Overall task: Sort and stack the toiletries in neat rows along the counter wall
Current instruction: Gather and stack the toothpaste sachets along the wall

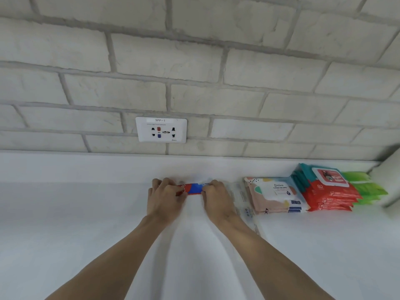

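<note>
A red and blue toothpaste box (193, 189) lies lengthwise against the low white ledge at the back of the counter. My left hand (165, 197) grips its left end and my right hand (217, 197) grips its right end, fingers curled over the top. Just right of my right hand lies a flat clear or white packet (241, 194), partly hidden by my arm. Further right along the wall stand stacks of wet wipe packs: a pastel patterned stack (275, 194), a red stack (329, 191) with a teal pack on top, and a green stack (368, 187).
The white counter (75, 224) stretches left and toward me. A brick wall rises behind it with a white power socket plate (161, 129) above the box. A white object (389, 180) stands at the far right edge.
</note>
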